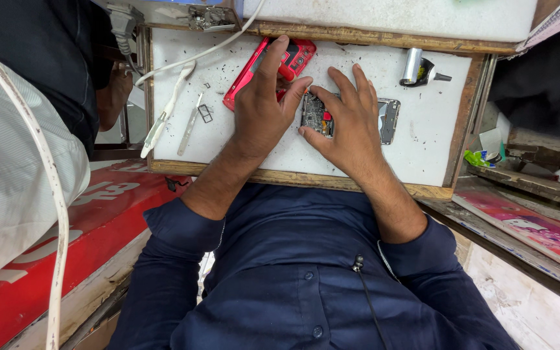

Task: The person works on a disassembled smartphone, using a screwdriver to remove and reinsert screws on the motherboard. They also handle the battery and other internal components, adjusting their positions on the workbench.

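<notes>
**Head view: one opened phone pinned under two hands**

Head view shows one opened phone [358,120] lying flat on the white worktop [422,149], its circuit board exposed. It is steadied by the right hand [351,126], fingers spread over it. A small red-handled tool [286,70] is pinched in the left hand [264,107], tip angled down toward the board. One red back cover [299,55] is set aside just behind. Further out lie one pair of tweezers [189,129], one white cable [163,116] and one silver cylinder [413,65].
</notes>
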